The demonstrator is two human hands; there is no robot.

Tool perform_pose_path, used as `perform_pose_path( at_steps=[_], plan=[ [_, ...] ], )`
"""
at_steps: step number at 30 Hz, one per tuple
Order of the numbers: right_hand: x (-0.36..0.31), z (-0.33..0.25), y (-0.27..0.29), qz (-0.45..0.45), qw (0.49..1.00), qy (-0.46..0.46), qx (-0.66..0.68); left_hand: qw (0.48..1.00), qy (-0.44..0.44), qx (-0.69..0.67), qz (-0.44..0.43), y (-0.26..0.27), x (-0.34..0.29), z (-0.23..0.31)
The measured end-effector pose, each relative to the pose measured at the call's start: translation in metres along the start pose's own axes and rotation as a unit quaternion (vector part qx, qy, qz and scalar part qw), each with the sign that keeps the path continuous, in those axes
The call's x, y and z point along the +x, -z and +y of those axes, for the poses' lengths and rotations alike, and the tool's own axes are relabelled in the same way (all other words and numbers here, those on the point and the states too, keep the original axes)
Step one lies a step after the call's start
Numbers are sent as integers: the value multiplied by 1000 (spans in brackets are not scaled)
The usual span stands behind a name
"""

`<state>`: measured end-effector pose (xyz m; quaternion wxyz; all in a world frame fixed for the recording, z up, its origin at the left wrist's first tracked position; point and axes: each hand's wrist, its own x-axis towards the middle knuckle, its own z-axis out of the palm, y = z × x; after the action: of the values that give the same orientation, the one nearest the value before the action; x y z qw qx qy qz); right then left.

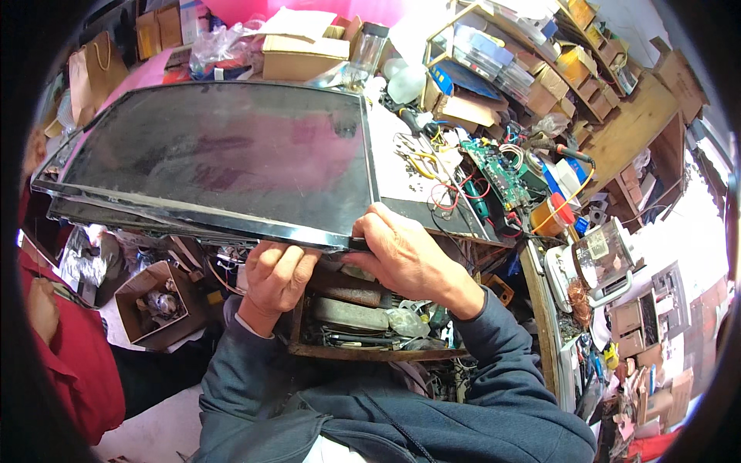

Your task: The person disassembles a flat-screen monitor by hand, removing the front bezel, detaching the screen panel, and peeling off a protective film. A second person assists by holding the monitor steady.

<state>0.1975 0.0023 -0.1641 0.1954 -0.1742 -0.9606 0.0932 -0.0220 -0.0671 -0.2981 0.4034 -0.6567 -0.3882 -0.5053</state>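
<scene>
A large flat-screen panel (224,139) with a black frame lies face up before me, its dusty surface reflecting pink. Its near edge juts out over the drawer. My right hand (409,258) is closed round the near right corner of the frame. Just left of it, my left hand (276,278) has its fingers curled against the underside of the near edge. The left thumb and the fingertips of both hands are partly hidden. Along the near left side, a gap shows between the frame and a darker layer beneath.
An open wooden drawer (378,355) of tools and parts sits below my hands. On the bench at right lie a green circuit board (498,177), pliers (421,166) and a soldering iron (571,154). A person in red (73,347) is at left, near a cardboard box (162,305).
</scene>
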Motion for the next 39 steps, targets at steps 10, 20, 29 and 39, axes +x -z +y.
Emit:
perform_pose_path(
  at_steps=[10,20,29,39],
  plan=[
    [10,5,17,-88,996,21,-18,1000,-7,-11,-16,8,4,-4],
    [13,10,22,-84,995,32,38,999,-1,-33,-31,9,6,-5],
    [15,13,27,-104,993,11,57,998,-10,-37,-41,11,10,-7],
    [9,20,18,-69,994,0,90,999,-9,-37,-37,11,9,-7]
  ],
)
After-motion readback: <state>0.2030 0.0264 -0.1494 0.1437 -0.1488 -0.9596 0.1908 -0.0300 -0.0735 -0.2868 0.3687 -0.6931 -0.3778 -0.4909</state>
